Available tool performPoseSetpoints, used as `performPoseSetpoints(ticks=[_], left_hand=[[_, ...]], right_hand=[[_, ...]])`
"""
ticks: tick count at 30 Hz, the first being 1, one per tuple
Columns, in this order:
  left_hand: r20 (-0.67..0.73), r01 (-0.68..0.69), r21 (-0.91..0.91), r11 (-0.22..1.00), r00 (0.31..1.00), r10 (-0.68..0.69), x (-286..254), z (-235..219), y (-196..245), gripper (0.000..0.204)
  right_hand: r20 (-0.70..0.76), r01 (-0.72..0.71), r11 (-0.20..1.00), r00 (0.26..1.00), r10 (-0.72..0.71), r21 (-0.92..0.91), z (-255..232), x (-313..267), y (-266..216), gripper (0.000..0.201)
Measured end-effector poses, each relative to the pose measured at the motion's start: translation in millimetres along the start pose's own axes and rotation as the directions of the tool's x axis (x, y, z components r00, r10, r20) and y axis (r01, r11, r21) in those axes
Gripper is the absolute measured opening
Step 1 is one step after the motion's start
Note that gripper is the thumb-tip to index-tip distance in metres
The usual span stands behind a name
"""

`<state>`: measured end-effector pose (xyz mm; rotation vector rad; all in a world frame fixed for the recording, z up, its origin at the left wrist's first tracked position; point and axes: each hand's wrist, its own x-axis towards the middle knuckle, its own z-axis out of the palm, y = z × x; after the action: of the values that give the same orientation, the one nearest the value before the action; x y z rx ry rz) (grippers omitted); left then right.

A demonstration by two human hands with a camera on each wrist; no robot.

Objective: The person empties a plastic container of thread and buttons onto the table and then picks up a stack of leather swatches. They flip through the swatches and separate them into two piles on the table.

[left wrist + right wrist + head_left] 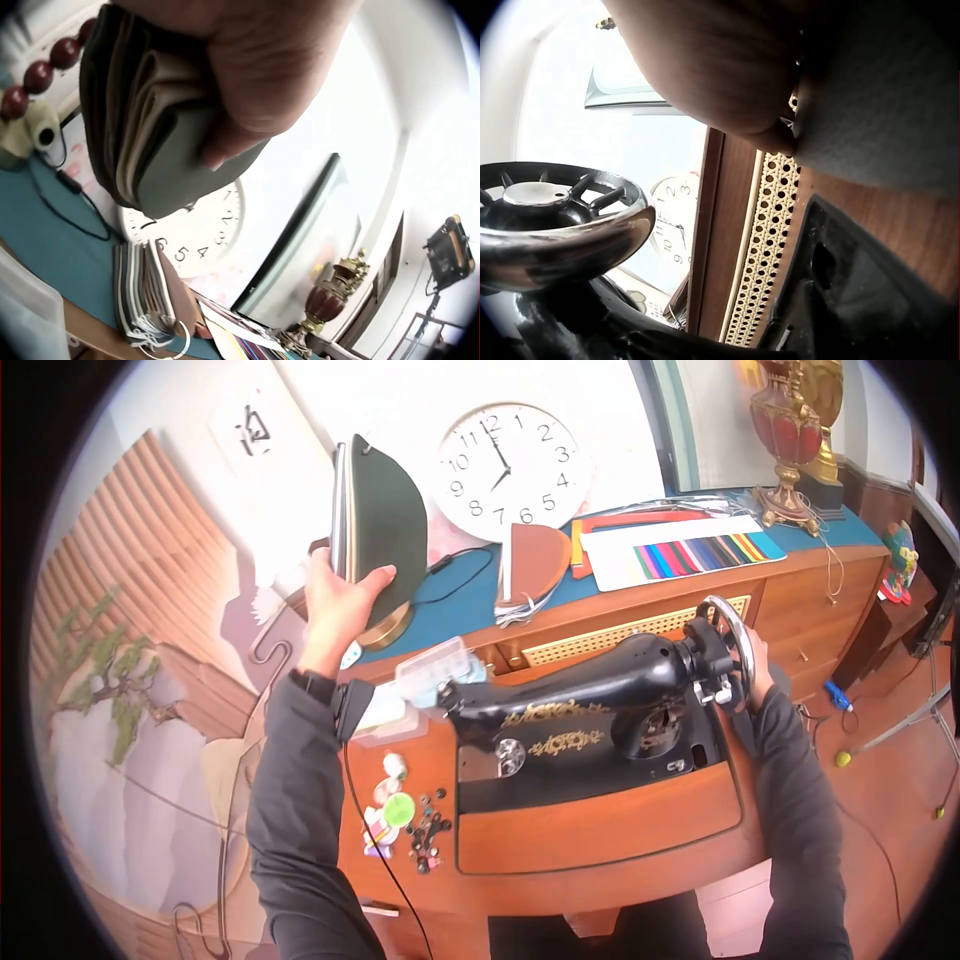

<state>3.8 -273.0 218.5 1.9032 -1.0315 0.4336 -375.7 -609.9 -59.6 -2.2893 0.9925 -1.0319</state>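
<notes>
My left hand [340, 600] grips a thick swatch book [385, 525] and holds it upright in front of the wall. Its outer leaf is dark green with a rounded edge; the left wrist view shows layered leaves in black, brown and tan, my thumb pressed on the greyish-green face. Behind the shiny handwheel [733, 645] of a black sewing machine [590, 680] is my right hand [762, 660], partly hidden. In the right wrist view its thumb lies against the edge of a dark grey, matte sheet [885, 97]; the other fingers are hidden.
A brown swatch book [535, 565] stands below the round clock [510, 470]. Further right lie a striped colour card [705, 552] and an ornate red-and-gold lamp [785, 435]. Left of the machine are a clear plastic box [435, 665], a green lid [398, 809] and scattered buttons [428, 835].
</notes>
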Motion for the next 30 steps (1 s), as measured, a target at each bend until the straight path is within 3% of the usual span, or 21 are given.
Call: performPoseSetpoints(ticks=[2, 3, 4, 5, 6, 7, 8, 9, 10, 12, 13, 14, 15, 16, 19, 21, 22, 24, 26, 28, 30], left_hand=[[-0.067, -0.055, 0.118, 0.991, 0.996, 0.063, -39, -42, 34, 0.054], [-0.089, -0.080, 0.063, 0.995, 0.992, 0.086, -62, -59, 46, 0.054], [-0.109, -0.107, 0.006, 0.994, 0.988, 0.107, -88, -71, 58, 0.054], [-0.121, -0.119, -0.082, 0.990, 0.987, 0.108, -115, -79, 65, 0.055], [-0.127, -0.124, -0.174, 0.977, 0.987, 0.102, -143, -84, 71, 0.057], [-0.109, -0.107, -0.262, 0.959, 0.991, 0.081, -172, -88, 74, 0.059], [-0.081, -0.073, -0.311, 0.948, 0.995, 0.050, -203, -89, 76, 0.061], [-0.020, -0.025, -0.373, 0.928, 1.000, 0.019, -234, -86, 76, 0.060], [0.049, 0.029, -0.432, 0.901, 0.999, -0.008, -263, -81, 75, 0.059], [0.228, 0.121, -0.465, 0.877, 0.974, -0.013, -312, -65, 80, 0.060], [0.276, 0.153, -0.502, 0.851, 0.961, -0.010, -331, -52, 85, 0.063], [0.295, 0.211, -0.569, 0.795, 0.955, -0.042, -350, -36, 83, 0.064], [0.308, 0.183, -0.583, 0.792, 0.951, 0.006, -362, -23, 87, 0.062], [0.314, 0.152, -0.595, 0.789, 0.948, 0.054, -369, -10, 91, 0.060], [0.324, 0.148, -0.685, 0.713, 0.939, 0.117, -383, 29, 86, 0.058], [0.320, 0.140, -0.723, 0.677, 0.936, 0.148, -383, 45, 91, 0.058], [0.316, 0.136, -0.748, 0.649, 0.933, 0.169, -382, 52, 92, 0.059], [0.354, 0.168, -0.764, 0.623, 0.917, 0.186, -383, 66, 87, 0.065], [0.384, 0.203, -0.773, 0.601, 0.904, 0.189, -384, 70, 88, 0.072], [0.290, 0.130, -0.784, 0.607, 0.941, 0.173, -383, 73, 92, 0.090], [0.316, 0.169, -0.788, 0.591, 0.936, 0.153, -379, 74, 92, 0.094]], right_hand=[[0.055, -0.100, 0.994, 0.994, 0.097, 0.054, -5, 3, -2, 0.035], [0.062, -0.176, 0.966, 0.984, 0.167, 0.191, 9, 8, 21, 0.032], [0.078, -0.161, 0.979, 0.985, 0.152, 0.128, -1, 11, 9, 0.028], [0.066, -0.077, 0.908, 0.996, 0.054, 0.412, 5, 18, 24, 0.025], [0.046, -0.086, 0.834, 0.996, 0.073, 0.545, 18, 31, 61, 0.028], [-0.049, -0.074, 0.848, 0.992, 0.116, 0.524, -7, 20, 37, 0.029], [-0.130, -0.034, 0.846, 0.984, 0.121, 0.533, -12, 22, 53, 0.030], [0.002, -0.179, 0.818, 0.977, 0.212, 0.546, -48, 6, 17, 0.031], [-0.109, -0.052, 0.833, 0.985, 0.133, 0.551, -55, -2, 20, 0.032], [-0.289, -0.023, 0.847, 0.935, 0.206, 0.530, -72, -18, 18, 0.025], [-0.291, -0.037, 0.857, 0.932, 0.215, 0.514, -85, -35, 2, 0.025], [-0.327, -0.007, 0.787, 0.907, 0.265, 0.617, -101, -52, -22, 0.023], [-0.355, 0.036, 0.703, 0.881, 0.312, 0.710, -109, -67, -43, 0.020], [-0.350, 0.064, 0.715, 0.900, 0.261, 0.697, -108, -82, -55, 0.020], [-0.030, 0.062, 0.655, 0.998, -0.059, 0.753, -118, -154, -140, 0.036], [0.118, 0.094, 0.485, 0.914, -0.388, 0.869, -105, -186, -166, 0.064], [0.211, 0.032, 0.484, 0.873, -0.439, 0.875, -105, -197, -179, 0.077], [0.280, -0.151, 0.313, 0.862, -0.423, 0.938, -88, -220, -204, 0.092], [0.321, -0.184, 0.337, 0.852, -0.413, 0.923, -63, -227, -195, 0.087], [0.291, -0.163, 0.327, 0.872, -0.393, 0.931, -44, -228, -188, 0.078], [0.195, -0.098, 0.324, 0.939, -0.282, 0.941, -30, -232, -184, 0.069]])
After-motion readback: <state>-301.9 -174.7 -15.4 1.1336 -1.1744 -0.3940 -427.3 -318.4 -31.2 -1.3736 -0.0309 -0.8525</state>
